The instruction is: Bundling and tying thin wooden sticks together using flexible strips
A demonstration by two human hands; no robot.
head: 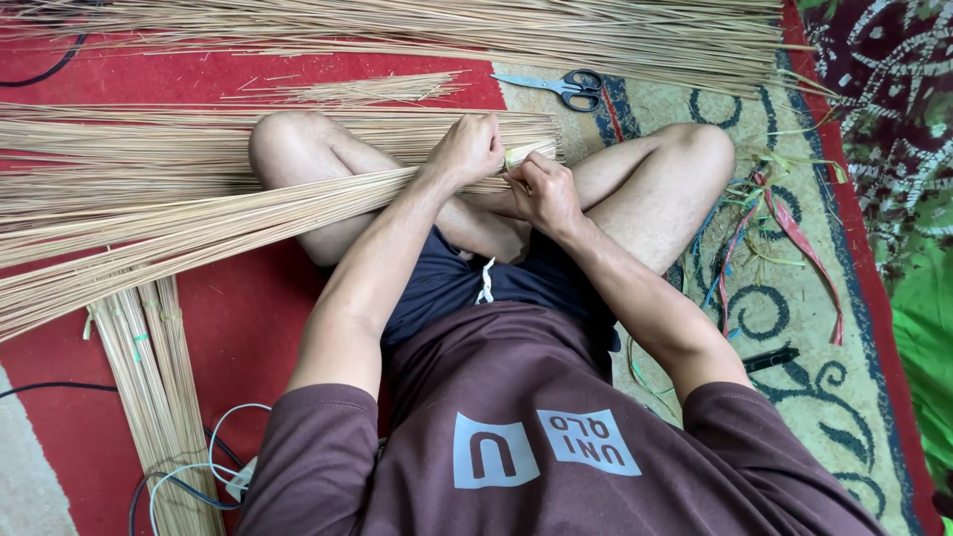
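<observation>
While both fists clamp it, the stick bundle (199, 213) (thin, pale, straw-coloured) fans leftward.

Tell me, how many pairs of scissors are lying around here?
1: the scissors lie on the carpet beyond the knees, past both hands. More may be hidden under sticks.

The left hand (465, 149) closes over the bundle (199, 213) of sticks, hiding the part inside its grip. Beside it, the right hand (544, 191) covers the stick ends; whether its fingers pinch anything cannot be told. Away from the grip, the bundle runs off the left edge. Below it, the cables (189, 476) are cut off by the bottom edge.
</observation>
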